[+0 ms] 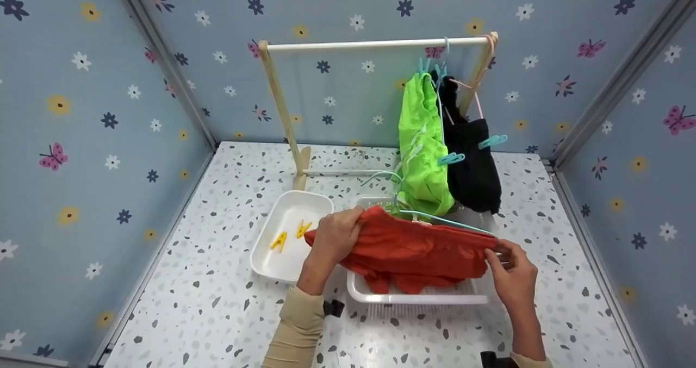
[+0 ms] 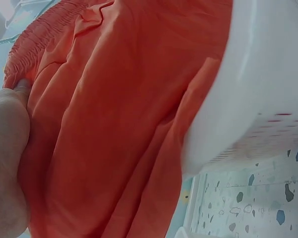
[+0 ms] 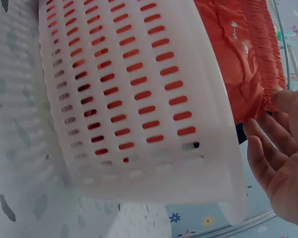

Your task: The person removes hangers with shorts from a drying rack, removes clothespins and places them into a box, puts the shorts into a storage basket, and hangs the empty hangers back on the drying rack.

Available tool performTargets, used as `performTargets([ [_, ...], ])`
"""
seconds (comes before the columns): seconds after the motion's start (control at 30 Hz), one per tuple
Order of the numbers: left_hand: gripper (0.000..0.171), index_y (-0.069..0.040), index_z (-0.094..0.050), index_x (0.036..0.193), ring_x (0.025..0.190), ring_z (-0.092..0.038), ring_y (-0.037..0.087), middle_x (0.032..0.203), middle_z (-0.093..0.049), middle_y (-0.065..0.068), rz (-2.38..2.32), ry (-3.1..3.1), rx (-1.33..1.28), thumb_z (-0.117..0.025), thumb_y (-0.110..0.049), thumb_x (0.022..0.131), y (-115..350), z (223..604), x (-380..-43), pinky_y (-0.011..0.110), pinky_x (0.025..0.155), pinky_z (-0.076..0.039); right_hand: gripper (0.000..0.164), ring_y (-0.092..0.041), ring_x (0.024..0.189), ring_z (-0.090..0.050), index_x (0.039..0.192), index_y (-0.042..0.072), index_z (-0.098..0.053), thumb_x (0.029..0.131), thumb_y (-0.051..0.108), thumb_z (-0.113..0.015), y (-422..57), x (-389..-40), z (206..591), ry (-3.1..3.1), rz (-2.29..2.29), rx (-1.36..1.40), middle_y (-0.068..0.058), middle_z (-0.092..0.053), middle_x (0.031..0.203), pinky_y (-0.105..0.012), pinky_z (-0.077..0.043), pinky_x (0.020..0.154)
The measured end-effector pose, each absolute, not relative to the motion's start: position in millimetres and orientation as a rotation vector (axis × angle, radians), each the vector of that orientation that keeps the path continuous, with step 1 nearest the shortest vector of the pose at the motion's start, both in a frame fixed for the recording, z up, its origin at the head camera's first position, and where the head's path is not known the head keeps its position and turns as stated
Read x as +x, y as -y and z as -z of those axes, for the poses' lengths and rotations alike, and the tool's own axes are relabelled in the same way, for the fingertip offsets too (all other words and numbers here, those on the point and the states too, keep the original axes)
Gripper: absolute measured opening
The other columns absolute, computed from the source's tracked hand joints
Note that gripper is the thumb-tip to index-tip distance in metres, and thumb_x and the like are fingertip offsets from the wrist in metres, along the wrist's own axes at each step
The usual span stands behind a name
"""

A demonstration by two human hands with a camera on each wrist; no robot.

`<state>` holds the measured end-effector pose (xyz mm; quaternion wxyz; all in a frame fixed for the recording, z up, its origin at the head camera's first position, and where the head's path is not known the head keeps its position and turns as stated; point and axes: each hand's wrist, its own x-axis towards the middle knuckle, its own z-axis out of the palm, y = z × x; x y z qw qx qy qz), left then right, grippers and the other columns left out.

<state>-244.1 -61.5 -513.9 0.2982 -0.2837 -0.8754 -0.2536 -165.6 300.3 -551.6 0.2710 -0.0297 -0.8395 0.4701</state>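
Red shorts [image 1: 418,251] with a gathered elastic waistband [image 3: 268,54] are stretched sideways over a white slotted basket [image 1: 424,299]. At their left end my left hand [image 1: 336,235] grips the cloth, its thumb tucked at the waistband in the left wrist view. My right hand [image 1: 514,274] pinches the waistband's right corner between thumb and fingers. A light blue hanger [image 1: 448,222] lies along the waistband's far side, its right end reaching that pinched corner and its hook standing up behind the shorts. Part of the hanger is hidden by the cloth.
Behind the basket, a rack [image 1: 370,45] carries a bright green garment [image 1: 421,134] and a black garment [image 1: 473,161], on hangers with blue clothespins [image 1: 451,158]. A white tray [image 1: 263,267] on the left holds yellow clothespins [image 1: 279,241]. Patterned walls surround the speckled tabletop [image 1: 206,281].
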Motion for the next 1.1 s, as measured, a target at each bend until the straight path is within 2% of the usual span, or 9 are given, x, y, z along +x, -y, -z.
performTargets([
  [0.2,0.013,-0.011,-0.053,0.082,0.056,-0.058,0.020,0.062,-0.054,0.003,0.727,2.323,-0.761,-0.057,-0.010,0.094,60,515,-243,0.034,0.048,-0.046,0.010,-0.012,0.067,-0.064,0.098,0.001,-0.069,0.090,0.007,-0.069,-298,-165,560,2.352,-1.392,-0.187,-0.010,-0.069,0.080,-0.017,-0.050,0.059],
  [0.43,0.014,-0.011,-0.054,0.082,0.059,-0.060,0.020,0.061,-0.055,0.004,0.764,2.311,-0.764,-0.057,-0.011,0.095,59,514,-242,0.033,0.050,-0.045,0.005,-0.015,0.063,-0.063,0.094,0.003,-0.069,0.092,0.008,-0.067,-296,-159,560,2.336,-1.361,-0.228,-0.008,-0.068,0.076,-0.017,-0.048,0.057],
  [0.67,0.020,-0.012,-0.052,0.078,0.057,-0.057,0.018,0.060,-0.052,0.003,0.720,2.345,-0.771,-0.056,-0.016,0.097,56,516,-240,0.031,0.049,-0.044,0.002,-0.005,0.060,-0.056,0.089,0.001,-0.070,0.087,0.001,-0.070,-291,-155,549,2.185,-1.169,-0.046,-0.005,-0.066,0.072,-0.013,-0.041,0.055],
  [0.8,0.020,-0.013,-0.052,0.078,0.058,-0.058,0.019,0.061,-0.052,0.003,0.701,2.341,-0.792,-0.055,-0.014,0.097,52,513,-241,0.031,0.050,-0.045,0.010,-0.004,0.061,-0.054,0.088,-0.001,-0.071,0.081,-0.008,-0.071,-282,-157,541,2.044,-1.103,0.081,-0.006,-0.066,0.072,-0.013,-0.041,0.057],
  [0.93,0.020,-0.013,-0.052,0.077,0.060,-0.059,0.019,0.062,-0.052,0.002,0.662,2.342,-0.815,-0.056,-0.016,0.097,46,509,-243,0.032,0.052,-0.046,0.013,-0.016,0.069,-0.056,0.090,-0.003,-0.072,0.079,-0.009,-0.068,-266,-161,531,1.906,-0.978,0.201,-0.011,-0.066,0.078,-0.020,-0.043,0.067],
  [1.1,0.022,-0.014,-0.053,0.077,0.061,-0.060,0.020,0.062,-0.053,0.002,0.612,2.345,-0.835,-0.056,-0.020,0.097,35,505,-245,0.033,0.051,-0.046,0.021,-0.034,0.084,-0.058,0.098,-0.002,-0.073,0.082,0.010,-0.063,-245,-169,516,1.826,-0.842,0.319,-0.016,-0.068,0.095,-0.034,-0.039,0.084],
])
